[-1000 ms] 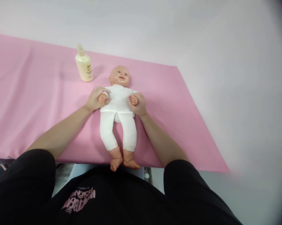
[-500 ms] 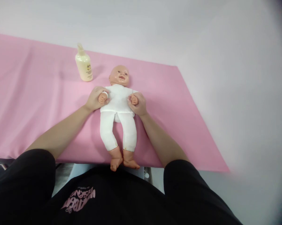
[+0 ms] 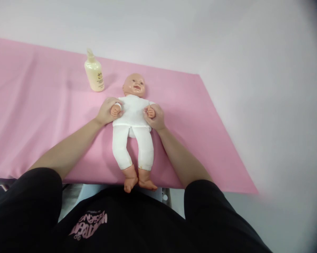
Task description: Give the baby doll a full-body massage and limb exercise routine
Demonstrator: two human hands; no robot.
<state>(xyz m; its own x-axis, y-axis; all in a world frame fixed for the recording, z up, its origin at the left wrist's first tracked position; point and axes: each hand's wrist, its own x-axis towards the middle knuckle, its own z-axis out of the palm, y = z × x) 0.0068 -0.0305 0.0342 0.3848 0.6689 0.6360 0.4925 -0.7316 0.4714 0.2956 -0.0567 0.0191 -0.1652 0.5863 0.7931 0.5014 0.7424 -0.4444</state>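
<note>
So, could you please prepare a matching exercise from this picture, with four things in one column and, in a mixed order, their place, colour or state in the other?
Things
1. doll
2. pump bottle
3. left hand
4. right hand

Descriptions
A. holding the doll on the side nearer the pump bottle
B. in white clothing, lying face up
C. holding the doll on the side farther from the pump bottle
D. pale yellow, standing on the pink cover

Right pairs: 1-B, 2-D, 3-A, 4-C

Room right of doll head (image 3: 134,83); bottle (image 3: 94,75) left.
</note>
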